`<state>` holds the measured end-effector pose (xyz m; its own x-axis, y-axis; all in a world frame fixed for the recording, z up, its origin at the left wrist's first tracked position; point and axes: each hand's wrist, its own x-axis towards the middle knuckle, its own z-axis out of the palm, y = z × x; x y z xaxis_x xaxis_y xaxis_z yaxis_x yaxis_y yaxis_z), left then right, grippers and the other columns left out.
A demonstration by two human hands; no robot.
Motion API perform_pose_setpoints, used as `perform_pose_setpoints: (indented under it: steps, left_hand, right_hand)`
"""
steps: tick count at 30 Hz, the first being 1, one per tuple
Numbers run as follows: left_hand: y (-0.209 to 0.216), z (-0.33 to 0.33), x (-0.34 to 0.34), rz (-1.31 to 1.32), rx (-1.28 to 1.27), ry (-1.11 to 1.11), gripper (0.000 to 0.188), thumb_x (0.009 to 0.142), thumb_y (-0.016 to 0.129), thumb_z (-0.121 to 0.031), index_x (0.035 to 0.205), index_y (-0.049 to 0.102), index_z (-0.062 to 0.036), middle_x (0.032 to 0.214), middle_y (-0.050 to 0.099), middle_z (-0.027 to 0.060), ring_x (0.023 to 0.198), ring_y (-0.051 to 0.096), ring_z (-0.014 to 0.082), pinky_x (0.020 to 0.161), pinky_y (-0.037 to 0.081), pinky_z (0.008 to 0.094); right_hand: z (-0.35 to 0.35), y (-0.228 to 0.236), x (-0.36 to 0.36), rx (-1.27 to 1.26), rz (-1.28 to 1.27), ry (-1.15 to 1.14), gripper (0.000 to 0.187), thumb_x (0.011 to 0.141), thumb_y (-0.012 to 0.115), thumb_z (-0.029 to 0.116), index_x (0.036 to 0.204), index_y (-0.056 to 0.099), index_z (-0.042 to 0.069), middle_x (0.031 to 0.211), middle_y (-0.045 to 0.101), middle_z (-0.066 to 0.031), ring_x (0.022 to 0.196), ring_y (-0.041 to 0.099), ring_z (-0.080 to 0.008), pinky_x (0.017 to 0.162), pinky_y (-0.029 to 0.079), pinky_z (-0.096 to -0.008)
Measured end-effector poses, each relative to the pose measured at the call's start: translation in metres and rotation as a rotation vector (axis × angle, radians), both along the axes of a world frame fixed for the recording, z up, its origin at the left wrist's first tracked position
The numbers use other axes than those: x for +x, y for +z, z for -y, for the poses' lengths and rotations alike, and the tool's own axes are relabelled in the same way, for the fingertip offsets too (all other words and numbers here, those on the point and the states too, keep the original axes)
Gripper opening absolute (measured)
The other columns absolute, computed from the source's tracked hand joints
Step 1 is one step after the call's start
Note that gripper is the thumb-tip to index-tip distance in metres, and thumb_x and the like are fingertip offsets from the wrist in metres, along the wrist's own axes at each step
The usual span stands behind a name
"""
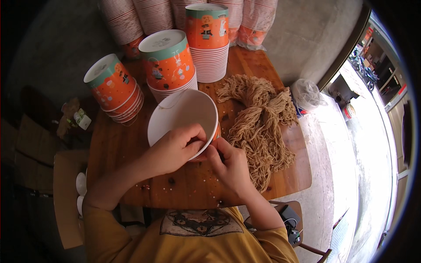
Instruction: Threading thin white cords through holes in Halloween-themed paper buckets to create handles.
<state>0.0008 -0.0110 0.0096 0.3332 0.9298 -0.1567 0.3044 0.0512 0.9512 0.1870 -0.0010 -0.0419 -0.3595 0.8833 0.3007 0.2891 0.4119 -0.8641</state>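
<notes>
On the wooden surface (131,144), stacks of orange-and-teal paper cups (115,87) stand left; the left hand (173,149) pinches the rim of a white-lined orange paper cup (182,116), tilted, light and easily crushed; the right hand (230,164) closes its fingers (215,151) at the same rim; tan string bundles (263,127) crowd the right, near the edge.
</notes>
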Motion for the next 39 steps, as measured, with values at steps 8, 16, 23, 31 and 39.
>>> perform_pose_setpoints:
  steps: [8, 16, 23, 31, 39]
  left_hand:
    - [-0.001, 0.007, 0.007, -0.377, 0.667, 0.117, 0.007, 0.092, 0.058, -0.001, 0.097, 0.054, -0.0028, 0.089, 0.060, 0.0112, 0.081, 0.062, 0.0266, 0.071, 0.050, 0.0336]
    - [0.004, -0.004, 0.019, 0.001, 0.325, 0.107, 0.003, 0.098, 0.051, -0.006, 0.096, 0.052, -0.0039, 0.085, 0.060, 0.0043, 0.071, 0.056, 0.0124, 0.067, 0.047, 0.0262]
    - [-0.002, -0.009, 0.019, 0.235, -0.031, -0.006, 0.007, 0.101, 0.049, -0.010, 0.105, 0.049, -0.0044, 0.085, 0.054, 0.0001, 0.074, 0.050, 0.0051, 0.069, 0.045, 0.0213]
    - [-0.007, -0.009, 0.017, 0.272, -0.188, -0.109, 0.026, 0.099, 0.053, -0.008, 0.124, 0.047, -0.0032, 0.095, 0.056, 0.0017, 0.087, 0.052, 0.0076, 0.080, 0.046, 0.0230]
    - [-0.002, -0.006, 0.020, 0.092, 0.035, -0.066, 0.016, 0.097, 0.059, -0.014, 0.104, 0.061, 0.0004, 0.095, 0.063, 0.0038, 0.090, 0.058, 0.0089, 0.081, 0.048, 0.0260]
  right_hand:
    - [-0.009, 0.028, 0.033, 0.002, 0.074, -0.014, 0.011, 0.089, 0.066, 0.014, 0.091, 0.061, 0.003, 0.075, 0.062, -0.0128, 0.064, 0.062, -0.0275, 0.059, 0.050, -0.0363]
    - [-0.015, 0.021, 0.028, 0.289, 0.149, 0.208, 0.015, 0.084, 0.068, 0.011, 0.094, 0.061, 0.003, 0.084, 0.060, -0.0118, 0.079, 0.060, -0.0327, 0.068, 0.050, -0.0419]
    - [-0.022, 0.037, 0.050, 0.341, 0.259, 0.225, 0.012, 0.080, 0.071, 0.004, 0.089, 0.064, 0.004, 0.082, 0.059, -0.0082, 0.076, 0.060, -0.0280, 0.066, 0.050, -0.0375]
    - [-0.037, 0.069, 0.059, 0.239, 0.194, 0.307, 0.013, 0.083, 0.071, 0.009, 0.089, 0.061, 0.004, 0.086, 0.055, -0.0068, 0.073, 0.061, -0.0231, 0.060, 0.051, -0.0339]
    - [-0.044, 0.066, 0.053, 0.169, 0.089, 0.386, 0.012, 0.084, 0.072, 0.009, 0.090, 0.063, 0.005, 0.085, 0.053, -0.0058, 0.074, 0.059, -0.0195, 0.062, 0.049, -0.0310]
